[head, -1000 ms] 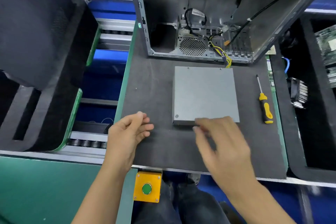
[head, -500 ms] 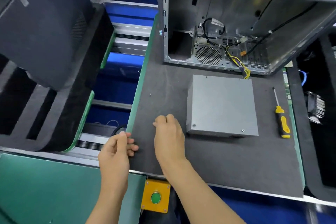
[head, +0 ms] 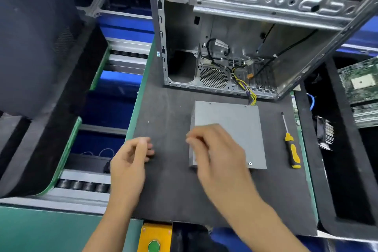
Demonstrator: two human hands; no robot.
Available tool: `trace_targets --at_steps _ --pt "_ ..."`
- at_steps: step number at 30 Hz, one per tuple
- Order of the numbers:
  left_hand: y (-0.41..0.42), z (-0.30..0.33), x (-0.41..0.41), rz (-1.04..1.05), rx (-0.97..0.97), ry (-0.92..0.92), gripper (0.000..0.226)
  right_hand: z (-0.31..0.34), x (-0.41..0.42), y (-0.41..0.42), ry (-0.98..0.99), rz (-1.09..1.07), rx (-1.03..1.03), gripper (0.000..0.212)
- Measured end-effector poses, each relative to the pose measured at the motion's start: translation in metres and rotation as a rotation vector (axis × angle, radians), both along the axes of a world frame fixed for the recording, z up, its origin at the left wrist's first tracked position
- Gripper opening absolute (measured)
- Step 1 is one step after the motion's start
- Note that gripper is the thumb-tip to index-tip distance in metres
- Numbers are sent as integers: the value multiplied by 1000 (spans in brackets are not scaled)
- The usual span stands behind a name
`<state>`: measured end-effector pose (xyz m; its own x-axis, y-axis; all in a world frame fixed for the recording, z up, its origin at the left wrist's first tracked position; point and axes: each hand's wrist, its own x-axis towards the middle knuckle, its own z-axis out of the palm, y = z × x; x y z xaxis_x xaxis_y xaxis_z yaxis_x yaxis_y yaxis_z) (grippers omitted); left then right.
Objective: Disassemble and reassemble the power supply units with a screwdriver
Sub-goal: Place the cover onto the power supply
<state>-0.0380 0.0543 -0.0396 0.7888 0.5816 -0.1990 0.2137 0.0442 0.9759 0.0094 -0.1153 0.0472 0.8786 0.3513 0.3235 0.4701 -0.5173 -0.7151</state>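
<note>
A grey metal power supply unit lies flat on the dark mat, with a screw showing at its near right corner. Yellow and black cables run from its far edge into the open computer case behind it. My right hand is blurred over the unit's near left corner, fingers bent downward; whether it grips anything is unclear. My left hand hovers over the mat to the left of the unit, fingers loosely curled, nothing visible in it. A yellow-and-black screwdriver lies on the mat to the right of the unit.
A dark case panel leans in black foam at the left, beyond a roller conveyor. Circuit boards and a finned heatsink sit in a black tray at the right. A yellow box with a green button is at the near edge.
My right hand moved from the mat left of the unit back over its near left corner. My left hand lifted from the mat's left edge and shifted right. The camera moved closer.
</note>
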Motion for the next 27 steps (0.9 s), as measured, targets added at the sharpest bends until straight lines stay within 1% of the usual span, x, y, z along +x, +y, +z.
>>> trace_targets --at_steps 2,4,6,8,10,11,13,14,18,19,22,24,27 --pt "-13 12 34 -159 7 -44 25 8 53 -33 105 -156 -6 11" --pt "-28 18 72 -310 41 -47 29 5 96 -50 180 -181 -103 15" --pt "-43 20 106 -430 73 -31 39 -4 122 -54 125 -124 -192 16" --pt "-53 18 128 -496 78 -3 44 -13 137 -50 89 -54 -201 17" --pt "-56 14 139 -545 74 -9 37 -21 144 -45 76 5 -220 16" --pt "-56 12 142 -565 48 -14 28 -24 146 -42 81 26 -234 17" --pt "-54 8 145 -576 -29 5 9 -29 148 -40 128 58 -239 18" --pt "-53 7 145 -568 -53 5 8 -30 149 -41 142 64 -236 18" --pt "-58 4 144 -507 -103 -40 19 -32 148 -41 142 62 -194 15" --pt "-60 3 144 -487 -127 -40 25 -32 146 -40 162 57 -165 17" --pt "-62 2 144 -442 -191 3 42 -31 143 -38 225 47 -67 34" --pt "-62 2 145 -421 -171 20 44 -30 144 -39 241 54 -80 39" --pt "-63 4 147 -411 -169 31 43 -27 146 -40 262 72 -153 42"
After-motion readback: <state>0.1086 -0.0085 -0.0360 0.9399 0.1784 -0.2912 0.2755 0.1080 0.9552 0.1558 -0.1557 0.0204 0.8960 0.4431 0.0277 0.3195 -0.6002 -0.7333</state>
